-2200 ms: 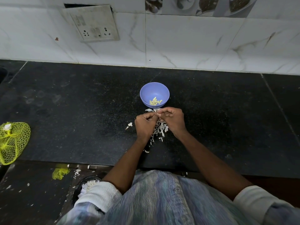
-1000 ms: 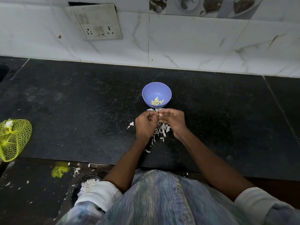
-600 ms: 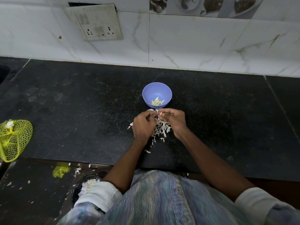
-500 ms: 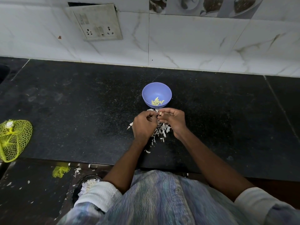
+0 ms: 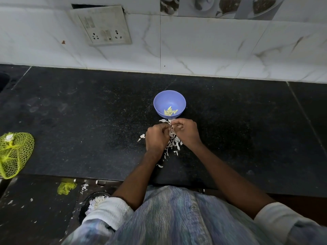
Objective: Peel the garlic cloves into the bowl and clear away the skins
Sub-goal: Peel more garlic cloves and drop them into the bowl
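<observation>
both hands sit close together over the middle of the black counter (image 5: pixel 70 121), just on the near side of the purple bowl (image 5: pixel 160 101). left hand (image 5: pixel 156 138) is curled with its fingertips bunched, right hand (image 5: pixel 186 132) is curled too, and the two sets of fingertips meet around something small and whitish. pretty sure it's a garlic clove but it's too tiny to tell properly. peeled cloves (image 5: pixel 170 111) lie in the bottom of the bowl. a scatter of white skins (image 5: pixel 172 140) lies on the counter under and between the hands, with a few bits trailing toward the near edge. way over at the left edge there's a yellow-green mesh bag (image 5: pixel 15 154). a switch and socket plate (image 5: pixel 101 26) hangs on the marble wall behind the counter.
</observation>
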